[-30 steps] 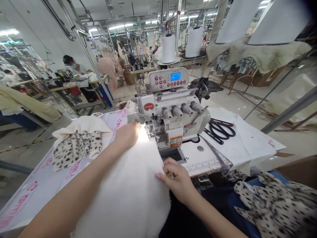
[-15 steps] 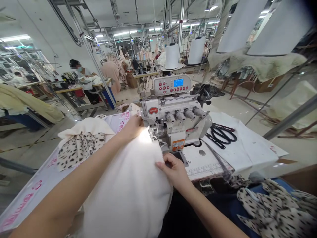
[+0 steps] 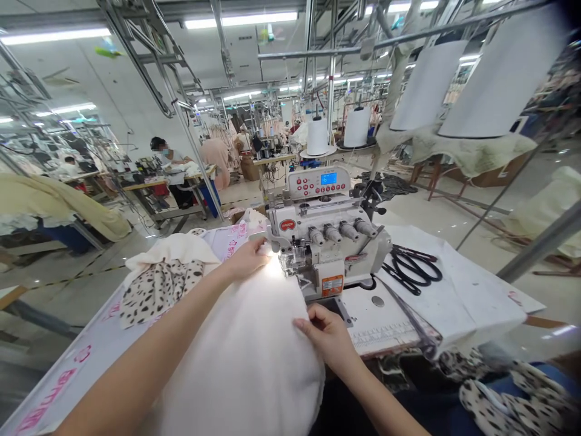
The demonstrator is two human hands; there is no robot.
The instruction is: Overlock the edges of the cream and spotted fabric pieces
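A white fleecy fabric lies across the table in front of a white overlock sewing machine. My left hand rests flat on the fabric just left of the lit presser foot, fingers stretched forward. At the fabric's right edge, close to the machine's front plate, my right hand pinches the cloth with curled fingers.
A pile of cream and leopard-print cloth sits at the left of the table. Black scissors lie right of the machine. More spotted fabric lies at lower right. Thread cones stand behind. Another person works at a far table.
The camera has tilted upward, so everything sits lower in view. Both hands stay on the white fabric; the left hand keeps near the presser foot, the right hand holds the edge.
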